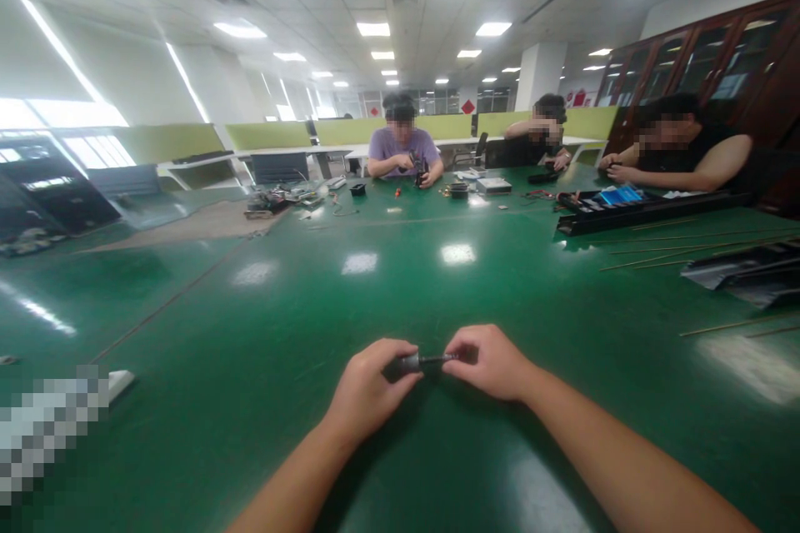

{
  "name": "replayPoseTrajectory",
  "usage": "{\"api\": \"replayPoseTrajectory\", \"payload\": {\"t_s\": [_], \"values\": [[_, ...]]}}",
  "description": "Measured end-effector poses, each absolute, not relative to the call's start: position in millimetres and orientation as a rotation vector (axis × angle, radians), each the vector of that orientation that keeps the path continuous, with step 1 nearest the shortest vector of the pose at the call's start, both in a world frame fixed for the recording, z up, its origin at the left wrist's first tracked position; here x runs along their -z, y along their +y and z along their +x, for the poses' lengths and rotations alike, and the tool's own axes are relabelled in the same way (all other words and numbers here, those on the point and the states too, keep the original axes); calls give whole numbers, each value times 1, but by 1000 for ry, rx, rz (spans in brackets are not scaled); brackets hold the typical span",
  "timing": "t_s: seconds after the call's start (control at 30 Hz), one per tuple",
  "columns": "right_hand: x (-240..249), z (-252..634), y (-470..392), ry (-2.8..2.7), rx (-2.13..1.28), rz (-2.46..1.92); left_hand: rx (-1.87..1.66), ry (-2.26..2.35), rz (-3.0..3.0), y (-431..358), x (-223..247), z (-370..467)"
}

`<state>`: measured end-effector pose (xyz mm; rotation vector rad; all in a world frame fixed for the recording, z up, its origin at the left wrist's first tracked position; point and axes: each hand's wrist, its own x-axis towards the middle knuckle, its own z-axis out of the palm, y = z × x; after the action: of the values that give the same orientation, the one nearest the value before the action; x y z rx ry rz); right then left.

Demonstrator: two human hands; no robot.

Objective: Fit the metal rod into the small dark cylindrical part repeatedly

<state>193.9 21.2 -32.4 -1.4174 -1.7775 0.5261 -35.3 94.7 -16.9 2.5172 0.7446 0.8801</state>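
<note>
Above the near middle of the green table, my left hand (371, 387) pinches a small grey cylinder (409, 363) between thumb and fingers. A thin dark rod (431, 360) stretches sideways from the cylinder's right end. My right hand (491, 362) is closed on the far end of that rod, thumb and fingertips pressed together. The two hands face each other a short gap apart, and the rod spans it. Fingers cover part of the cylinder and the rod's right tip. I cannot tell whether cylinder and rod are one piece.
Three people work across the green table (300, 300). Black metal channels (650, 212) and thin rods (675, 250) lie at right. A pile of parts (275, 198) sits at the far left, near a small black box (357, 190). A pale, blurred-out object (56, 425) lies near left.
</note>
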Motion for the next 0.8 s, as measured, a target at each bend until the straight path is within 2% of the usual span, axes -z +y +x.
{"api": "replayPoseTrajectory", "payload": {"t_s": [0.8], "values": [[34,197,25,-1770,-488,-1414,-887,745,2598,103,16,-39]]}}
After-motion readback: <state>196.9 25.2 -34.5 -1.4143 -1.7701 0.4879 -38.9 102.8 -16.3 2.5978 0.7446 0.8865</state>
